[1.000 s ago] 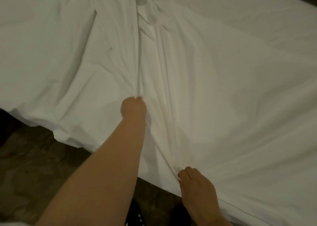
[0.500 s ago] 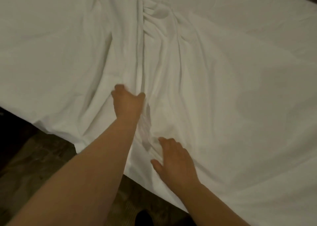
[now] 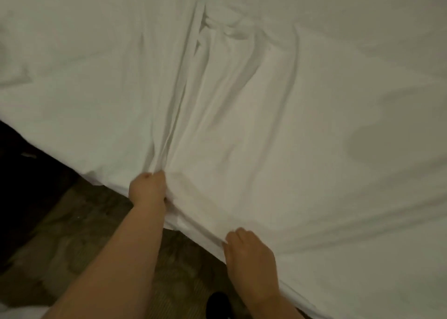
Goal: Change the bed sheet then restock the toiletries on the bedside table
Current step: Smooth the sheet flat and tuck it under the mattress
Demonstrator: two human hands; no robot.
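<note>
My left hand (image 3: pixel 148 190) and right hand (image 3: pixel 249 249), flat on the sheet (image 3: pixel 302 125) half a second ago, now bunch its near edge, so I judge I'm pulling it straight.

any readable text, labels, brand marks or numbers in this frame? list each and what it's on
None: no readable text anywhere in the head view.
The white bed sheet is plain, with no visible tag or print.
The left hand and right hand grip only the sheet's edge.
The patterned floor shows a mottled pattern, no lettering.
The dark shoe shows no visible mark.
</note>
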